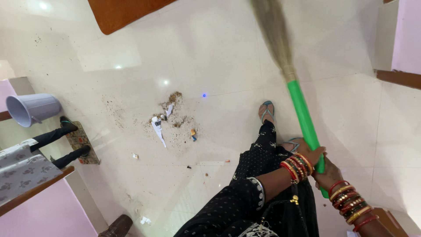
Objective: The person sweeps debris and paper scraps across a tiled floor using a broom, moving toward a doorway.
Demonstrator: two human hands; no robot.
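A pale lilac bucket (33, 109) lies tipped on its side at nine o'clock, its mouth turned to the left; what it holds cannot be seen.

The broom (285, 74) runs from twelve o'clock down to four o'clock: a bundle of tan grass bristles, blurred at the top, bound into a bright green plastic handle. The left hand (312, 154) wraps closed around the handle low down, and the right hand (328, 174) grips it just below, close to the handle's end; both wrists carry stacks of red and gold bangles.

On the glossy cream floor (210, 52) near the centre lies a dirt pile (174, 115) of brown dust with torn white paper scraps (158, 128) and a small orange-and-blue wrapper (193, 133) at its five o'clock edge. A small patterned mat (81, 142) sits at eight o'clock. The person's foot in a teal sandal (266, 109) stands right of the pile.
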